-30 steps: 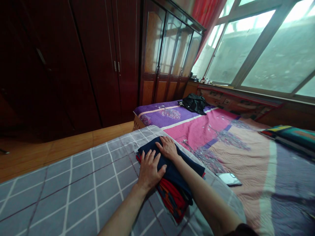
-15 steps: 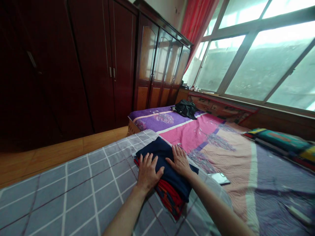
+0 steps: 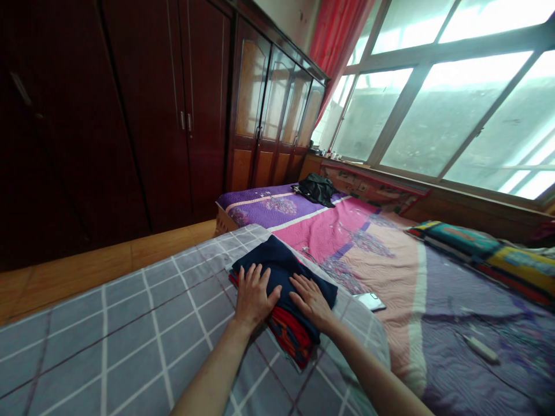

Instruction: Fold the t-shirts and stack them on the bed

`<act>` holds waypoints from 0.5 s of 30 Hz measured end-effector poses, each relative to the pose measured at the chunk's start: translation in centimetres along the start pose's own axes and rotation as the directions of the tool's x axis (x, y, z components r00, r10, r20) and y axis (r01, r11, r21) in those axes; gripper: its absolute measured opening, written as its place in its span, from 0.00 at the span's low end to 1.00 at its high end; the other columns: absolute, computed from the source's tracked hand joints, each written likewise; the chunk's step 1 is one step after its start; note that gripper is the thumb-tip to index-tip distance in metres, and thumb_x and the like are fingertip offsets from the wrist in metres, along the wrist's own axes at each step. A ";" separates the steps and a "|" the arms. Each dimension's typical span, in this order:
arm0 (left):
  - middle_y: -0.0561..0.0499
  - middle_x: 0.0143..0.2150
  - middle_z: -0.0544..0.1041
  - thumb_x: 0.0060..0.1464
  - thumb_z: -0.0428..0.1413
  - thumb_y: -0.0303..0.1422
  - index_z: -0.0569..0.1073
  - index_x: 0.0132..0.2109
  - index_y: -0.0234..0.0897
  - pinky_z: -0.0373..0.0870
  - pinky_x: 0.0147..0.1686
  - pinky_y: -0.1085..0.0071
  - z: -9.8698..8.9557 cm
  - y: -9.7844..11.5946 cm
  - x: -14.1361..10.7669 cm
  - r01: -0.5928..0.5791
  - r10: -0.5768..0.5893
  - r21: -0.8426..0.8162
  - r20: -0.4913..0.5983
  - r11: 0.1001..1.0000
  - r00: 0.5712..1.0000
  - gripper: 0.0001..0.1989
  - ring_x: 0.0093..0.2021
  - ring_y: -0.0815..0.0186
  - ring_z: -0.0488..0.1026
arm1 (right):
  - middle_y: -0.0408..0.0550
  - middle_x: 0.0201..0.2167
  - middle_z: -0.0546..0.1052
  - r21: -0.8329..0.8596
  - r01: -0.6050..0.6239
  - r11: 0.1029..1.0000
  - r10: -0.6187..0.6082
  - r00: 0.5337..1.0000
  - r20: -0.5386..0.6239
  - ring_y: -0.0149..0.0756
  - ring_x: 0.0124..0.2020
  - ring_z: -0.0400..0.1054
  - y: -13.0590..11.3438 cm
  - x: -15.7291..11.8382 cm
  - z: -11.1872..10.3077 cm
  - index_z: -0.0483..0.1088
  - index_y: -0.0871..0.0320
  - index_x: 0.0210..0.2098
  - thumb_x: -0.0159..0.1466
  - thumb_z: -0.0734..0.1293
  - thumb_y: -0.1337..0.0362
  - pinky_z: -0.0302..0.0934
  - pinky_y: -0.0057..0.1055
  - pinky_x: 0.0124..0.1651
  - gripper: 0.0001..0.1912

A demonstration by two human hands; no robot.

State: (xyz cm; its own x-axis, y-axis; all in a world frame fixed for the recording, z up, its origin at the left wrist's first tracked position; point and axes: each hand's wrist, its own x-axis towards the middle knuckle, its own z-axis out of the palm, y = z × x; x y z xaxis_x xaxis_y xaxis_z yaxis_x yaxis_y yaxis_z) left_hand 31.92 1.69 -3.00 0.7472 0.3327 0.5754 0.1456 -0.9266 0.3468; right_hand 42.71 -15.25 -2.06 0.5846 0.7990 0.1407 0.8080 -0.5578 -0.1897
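Observation:
A folded navy blue garment [image 3: 277,257] lies on top of a folded red patterned cloth [image 3: 291,335]. Both rest on the grey checked bedspread [image 3: 130,323]. My left hand [image 3: 255,297] is flat on the left part of the navy garment, fingers spread and pointing away from me. On its right part lies my right hand [image 3: 311,300], palm down with the fingers stretched out. Neither hand grasps the cloth. The lower layers of the pile show only along the near and left edges.
A white phone [image 3: 370,301] lies right of the pile. Farther off are a black garment or bag [image 3: 316,189], a folded colourful blanket [image 3: 481,248] and a white power strip [image 3: 482,349] with a cord. Dark red wardrobes [image 3: 165,115] line the left; a window [image 3: 477,110] is at right.
My right hand has slid a little toward me over the navy garment. The left hand stays flat on it. The view has turned slightly to the right.

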 end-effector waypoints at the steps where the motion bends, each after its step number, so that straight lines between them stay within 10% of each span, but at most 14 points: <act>1: 0.38 0.57 0.70 0.57 0.51 0.44 0.71 0.55 0.33 0.48 0.62 0.44 0.0 0.0 0.0 -0.001 0.001 -0.004 -0.003 1.000 1.000 0.24 0.61 0.48 0.61 | 0.51 0.64 0.58 -0.017 -0.017 1.000 0.017 1.000 -0.016 0.41 0.65 0.48 0.4 -0.5 0.2 0.57 0.55 0.63 0.68 0.51 0.50 0.40 0.46 0.66 0.28; 9: 0.38 0.58 0.69 0.57 0.51 0.45 0.70 0.56 0.34 0.46 0.62 0.43 0.0 -0.2 0.0 -0.010 0.010 -0.009 0.004 1.000 1.000 0.25 0.61 0.48 0.60 | 0.52 0.63 0.60 -0.069 -0.132 0.989 0.116 0.974 -0.195 0.45 0.65 0.48 2.0 -3.0 0.5 0.60 0.58 0.61 0.67 0.54 0.54 0.41 0.49 0.65 0.26; 15: 0.38 0.58 0.69 0.58 0.49 0.45 0.70 0.56 0.34 0.46 0.61 0.43 0.3 -0.3 -0.1 -0.016 0.016 0.006 0.003 1.000 1.000 0.25 0.61 0.48 0.60 | 0.56 0.57 0.67 0.025 -0.288 0.957 0.285 0.921 -0.265 0.43 0.58 0.59 3.0 1.5 -2.0 0.65 0.61 0.56 0.66 0.56 0.62 0.49 0.40 0.61 0.22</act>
State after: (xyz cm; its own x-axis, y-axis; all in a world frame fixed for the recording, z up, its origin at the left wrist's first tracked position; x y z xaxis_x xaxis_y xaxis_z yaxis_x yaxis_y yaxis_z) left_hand 32.01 1.89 -3.38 0.7510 0.3176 0.5789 0.1378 -0.9328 0.3331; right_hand 46.14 -16.21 -0.47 0.7879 0.5177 0.3333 0.6029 -0.7587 -0.2467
